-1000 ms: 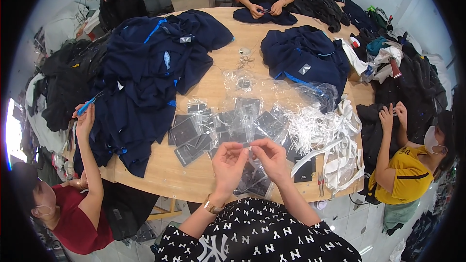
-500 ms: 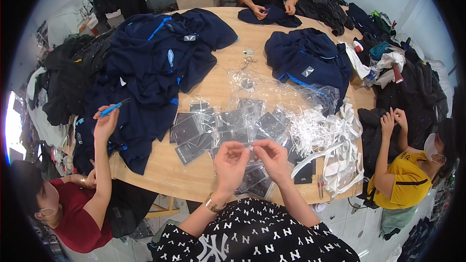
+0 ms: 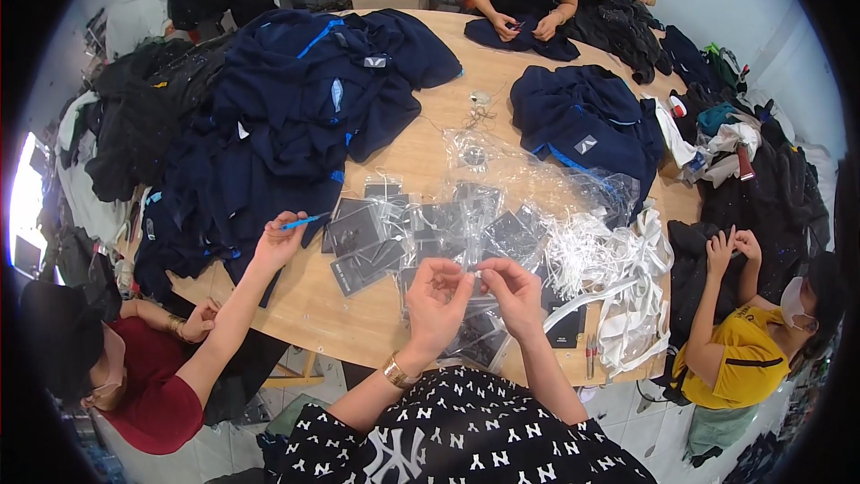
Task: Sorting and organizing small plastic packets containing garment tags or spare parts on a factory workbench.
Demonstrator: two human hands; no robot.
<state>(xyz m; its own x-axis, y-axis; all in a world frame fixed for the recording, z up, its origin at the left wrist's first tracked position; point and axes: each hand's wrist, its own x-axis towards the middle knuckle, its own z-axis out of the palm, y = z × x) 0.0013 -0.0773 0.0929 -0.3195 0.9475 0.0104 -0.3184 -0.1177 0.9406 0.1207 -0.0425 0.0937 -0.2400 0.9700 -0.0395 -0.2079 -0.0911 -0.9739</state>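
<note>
My left hand and my right hand meet over the near middle of the table. Thumb and fingers of both are pinched around a small white piece, perhaps the end of a tag string; its exact kind is too small to tell. Just beyond and beneath my hands lies a spread of dark grey hang tags, several in clear plastic sleeves. Right of my hands is a heap of white tag strings. A black tag rests beside my right wrist, partly under white tape.
Navy garments cover the table's left side; another navy garment lies far right. Clear plastic bags lie in between. A co-worker's hand with a blue thread snipper reaches in from the left. Red-handled snips lie near the right edge.
The co-worker's arm on the left has swung down and toward the tags with the blue snipper. My view has shifted slightly; my hands keep the same pinch.
</note>
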